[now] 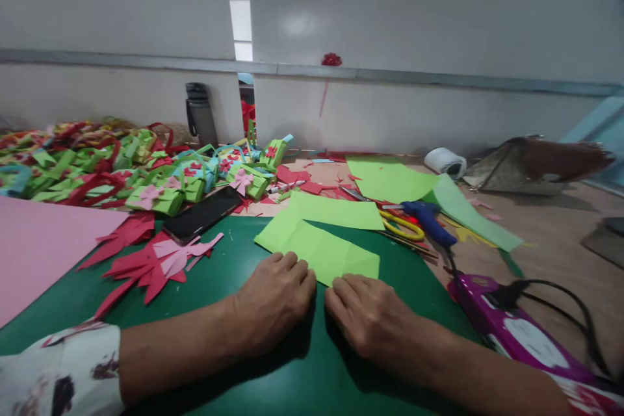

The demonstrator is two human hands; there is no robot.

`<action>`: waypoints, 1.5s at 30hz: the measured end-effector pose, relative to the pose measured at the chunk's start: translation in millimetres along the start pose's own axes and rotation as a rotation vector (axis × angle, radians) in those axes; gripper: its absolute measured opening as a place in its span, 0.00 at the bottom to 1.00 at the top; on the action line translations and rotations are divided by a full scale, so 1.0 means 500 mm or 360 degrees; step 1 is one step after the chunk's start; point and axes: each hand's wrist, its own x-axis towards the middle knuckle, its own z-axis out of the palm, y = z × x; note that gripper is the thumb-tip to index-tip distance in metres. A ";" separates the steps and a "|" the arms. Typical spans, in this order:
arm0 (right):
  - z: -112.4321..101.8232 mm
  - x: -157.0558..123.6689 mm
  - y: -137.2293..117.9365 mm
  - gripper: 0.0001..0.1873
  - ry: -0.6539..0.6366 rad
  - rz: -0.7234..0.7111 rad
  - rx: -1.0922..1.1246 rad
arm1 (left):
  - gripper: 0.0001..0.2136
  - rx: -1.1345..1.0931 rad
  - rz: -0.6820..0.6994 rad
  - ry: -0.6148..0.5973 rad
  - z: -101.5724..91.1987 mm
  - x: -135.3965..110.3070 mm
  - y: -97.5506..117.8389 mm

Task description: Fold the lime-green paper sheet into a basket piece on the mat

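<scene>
A folded light green paper (pixel 322 248) lies on the dark green cutting mat (pixel 234 273). My left hand (pixel 275 296) rests knuckles-up at the paper's near left edge, its fingers curled onto the paper. My right hand (pixel 365 312) lies just right of it, fingertips pressing the paper's near corner. Both hands press down with fingers bent; neither lifts anything.
Red and pink paper cut-outs (pixel 151 263) and a black phone (pixel 202 213) lie left of the paper. A heap of green paper baskets (pixel 121 169) fills the far left. Scissors (pixel 402 224), a blue glue gun (pixel 431 218), more green sheets (pixel 390 179), a tape roll (pixel 444 161) and a purple device with cable (pixel 511 325) sit right.
</scene>
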 end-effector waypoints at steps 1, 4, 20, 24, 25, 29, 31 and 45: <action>0.000 0.003 0.000 0.13 0.0007 0.0015 0.0027 | 0.02 0.0014 0.0014 0.0002 0.000 0.003 -0.004; -0.004 0.008 0.004 0.13 0.0007 0.0077 0.0166 | 0.02 0.0031 0.0047 0.0001 0.002 0.004 -0.017; -0.046 -0.022 -0.017 0.12 -0.0173 0.0095 -0.0105 | 0.09 0.0003 0.0200 0.0238 0.010 0.003 -0.018; -0.046 -0.013 -0.013 0.14 0.0023 0.0095 0.0013 | 0.06 -0.0022 0.0300 0.0270 0.006 0.015 -0.009; -0.045 -0.014 -0.011 0.14 0.0072 0.0116 0.0091 | 0.06 -0.0026 0.0306 0.0287 0.006 0.014 -0.010; -0.036 -0.026 0.006 0.07 0.0180 0.0348 0.0590 | 0.09 -0.0134 0.0237 0.0373 0.010 -0.005 -0.023; -0.028 -0.034 0.015 0.07 0.0159 0.0510 0.0788 | 0.10 -0.0229 0.0179 0.0413 0.014 -0.020 -0.030; -0.002 -0.024 0.014 0.07 0.0042 0.0732 0.1093 | 0.12 -0.0324 0.0020 0.0373 0.026 -0.051 0.004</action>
